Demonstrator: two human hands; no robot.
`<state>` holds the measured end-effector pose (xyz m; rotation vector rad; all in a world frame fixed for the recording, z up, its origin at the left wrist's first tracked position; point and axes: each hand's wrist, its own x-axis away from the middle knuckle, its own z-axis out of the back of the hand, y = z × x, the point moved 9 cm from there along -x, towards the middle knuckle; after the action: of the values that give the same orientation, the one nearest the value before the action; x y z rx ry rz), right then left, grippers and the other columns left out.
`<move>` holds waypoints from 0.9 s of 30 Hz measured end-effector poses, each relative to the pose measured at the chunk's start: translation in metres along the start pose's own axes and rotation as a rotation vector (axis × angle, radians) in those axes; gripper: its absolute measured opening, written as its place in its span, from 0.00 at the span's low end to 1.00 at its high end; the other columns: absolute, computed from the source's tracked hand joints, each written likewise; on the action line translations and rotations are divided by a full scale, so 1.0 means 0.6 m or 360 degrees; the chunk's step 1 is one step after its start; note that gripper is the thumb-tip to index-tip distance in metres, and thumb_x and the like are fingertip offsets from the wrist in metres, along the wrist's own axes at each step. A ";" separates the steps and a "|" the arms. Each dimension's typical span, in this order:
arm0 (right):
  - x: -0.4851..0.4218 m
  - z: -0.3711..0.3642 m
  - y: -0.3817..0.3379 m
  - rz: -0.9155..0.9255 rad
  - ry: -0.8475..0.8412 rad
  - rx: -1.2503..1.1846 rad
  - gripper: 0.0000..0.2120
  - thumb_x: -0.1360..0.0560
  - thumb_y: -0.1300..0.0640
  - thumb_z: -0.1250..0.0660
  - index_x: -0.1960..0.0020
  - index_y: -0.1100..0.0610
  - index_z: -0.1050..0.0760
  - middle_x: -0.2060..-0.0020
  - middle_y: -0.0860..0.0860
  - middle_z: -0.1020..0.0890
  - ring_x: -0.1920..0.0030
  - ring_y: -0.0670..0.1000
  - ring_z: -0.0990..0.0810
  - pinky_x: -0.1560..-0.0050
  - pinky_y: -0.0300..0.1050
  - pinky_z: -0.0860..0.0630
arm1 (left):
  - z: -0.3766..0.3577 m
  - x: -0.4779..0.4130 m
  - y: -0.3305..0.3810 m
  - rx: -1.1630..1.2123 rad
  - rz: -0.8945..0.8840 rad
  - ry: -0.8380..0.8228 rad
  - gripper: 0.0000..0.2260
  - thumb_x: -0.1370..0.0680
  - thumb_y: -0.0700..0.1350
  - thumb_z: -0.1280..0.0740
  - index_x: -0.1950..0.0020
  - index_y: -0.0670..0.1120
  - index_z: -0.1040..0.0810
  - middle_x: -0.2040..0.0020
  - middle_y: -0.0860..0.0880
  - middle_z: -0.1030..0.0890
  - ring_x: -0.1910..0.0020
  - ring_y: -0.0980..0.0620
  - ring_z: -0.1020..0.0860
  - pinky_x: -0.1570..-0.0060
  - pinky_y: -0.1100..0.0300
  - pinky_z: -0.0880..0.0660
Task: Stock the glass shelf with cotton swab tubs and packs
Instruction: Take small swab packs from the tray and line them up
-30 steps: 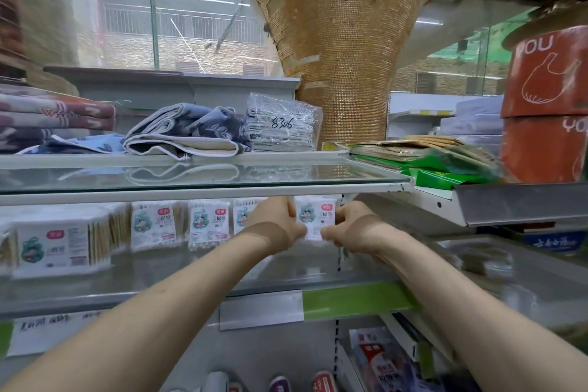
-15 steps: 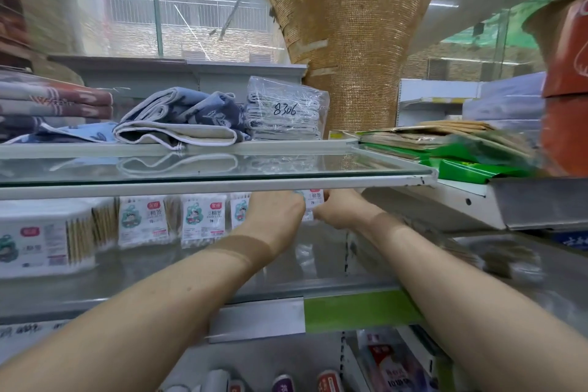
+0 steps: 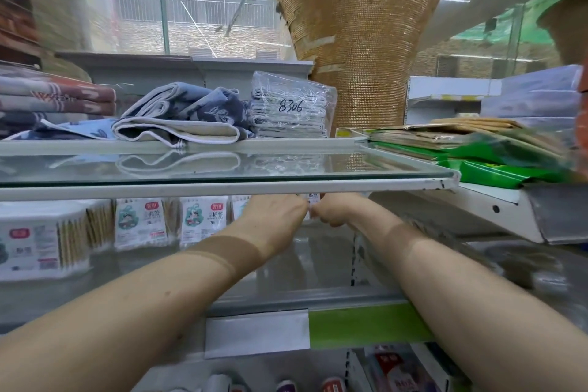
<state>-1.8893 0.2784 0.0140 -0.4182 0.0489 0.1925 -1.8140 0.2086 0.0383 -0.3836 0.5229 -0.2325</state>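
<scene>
Both my arms reach deep into the lower glass shelf (image 3: 286, 293), under the upper glass pane. My left hand (image 3: 273, 216) and my right hand (image 3: 337, 210) meet knuckle to knuckle around a cotton swab pack (image 3: 313, 197), of which only a white sliver with red print shows between them. To the left stands a row of upright swab packs (image 3: 203, 219), another swab pack (image 3: 140, 223) and a larger clear swab tub (image 3: 41, 248) at the far left.
The upper glass shelf (image 3: 222, 175) carries folded towels (image 3: 181, 118) and a clear bag marked 8306 (image 3: 291, 111). Green and brown flat packs (image 3: 471, 149) lie on the right. A woven pillar (image 3: 359, 25) rises behind. More packaged goods (image 3: 394, 369) sit below.
My hands have pushed the pack further back and up, so it is mostly hidden by the upper shelf's edge. The view has tilted upward and moved closer.
</scene>
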 end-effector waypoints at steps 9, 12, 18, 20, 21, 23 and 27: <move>0.004 -0.006 -0.004 0.0003 -0.0069 -0.0160 0.06 0.21 0.57 0.37 0.48 0.59 0.27 0.57 0.55 0.24 0.57 0.52 0.26 0.55 0.43 0.27 | -0.001 0.011 0.002 -0.0221 -0.0169 0.0005 0.10 0.23 0.39 0.38 0.42 0.44 0.24 0.43 0.44 0.25 0.46 0.44 0.25 0.62 0.56 0.36; 0.004 -0.004 -0.007 -0.0015 -0.0086 -0.0035 0.07 0.20 0.58 0.40 0.53 0.61 0.27 0.60 0.54 0.25 0.58 0.52 0.27 0.54 0.44 0.28 | 0.002 0.015 0.005 -0.0257 -0.0155 0.0000 0.10 0.22 0.38 0.40 0.42 0.44 0.24 0.43 0.45 0.26 0.45 0.44 0.26 0.61 0.56 0.37; -0.010 -0.008 -0.012 -0.0073 -0.0056 0.0157 0.14 0.21 0.64 0.43 0.65 0.58 0.36 0.66 0.54 0.29 0.59 0.54 0.29 0.59 0.45 0.31 | 0.006 0.022 0.008 -0.0320 -0.0143 -0.0044 0.11 0.22 0.36 0.40 0.44 0.43 0.23 0.43 0.45 0.29 0.44 0.43 0.28 0.61 0.55 0.40; -0.008 -0.007 -0.015 -0.0068 -0.0049 0.0169 0.14 0.21 0.64 0.43 0.65 0.58 0.35 0.60 0.56 0.26 0.56 0.55 0.28 0.55 0.46 0.30 | 0.007 0.024 0.008 -0.0348 -0.0157 -0.0038 0.10 0.23 0.36 0.40 0.44 0.43 0.23 0.43 0.45 0.29 0.44 0.43 0.28 0.61 0.55 0.40; -0.008 -0.006 -0.014 -0.0067 -0.0042 0.0159 0.13 0.21 0.64 0.43 0.65 0.58 0.35 0.57 0.56 0.25 0.55 0.54 0.27 0.54 0.46 0.29 | 0.006 0.024 0.008 -0.0356 -0.0161 -0.0032 0.10 0.23 0.36 0.40 0.45 0.43 0.22 0.43 0.45 0.29 0.44 0.43 0.28 0.61 0.55 0.41; -0.005 -0.004 -0.013 -0.0066 -0.0021 0.0117 0.12 0.21 0.63 0.41 0.64 0.58 0.34 0.55 0.57 0.25 0.55 0.54 0.26 0.54 0.46 0.28 | 0.004 0.023 0.006 -0.0343 -0.0145 -0.0030 0.10 0.23 0.36 0.39 0.44 0.43 0.22 0.43 0.45 0.29 0.44 0.43 0.28 0.61 0.54 0.40; 0.009 0.008 -0.010 -0.0016 0.0102 0.0035 0.03 0.22 0.60 0.39 0.54 0.59 0.29 0.57 0.56 0.24 0.56 0.55 0.24 0.52 0.48 0.23 | 0.005 0.022 0.005 -0.0291 -0.0111 -0.0008 0.08 0.22 0.39 0.38 0.44 0.45 0.23 0.44 0.45 0.28 0.45 0.44 0.27 0.61 0.54 0.38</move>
<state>-1.8827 0.2757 0.0204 -0.4026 0.1117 0.1688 -1.8009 0.2080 0.0334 -0.5807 0.5279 -0.2517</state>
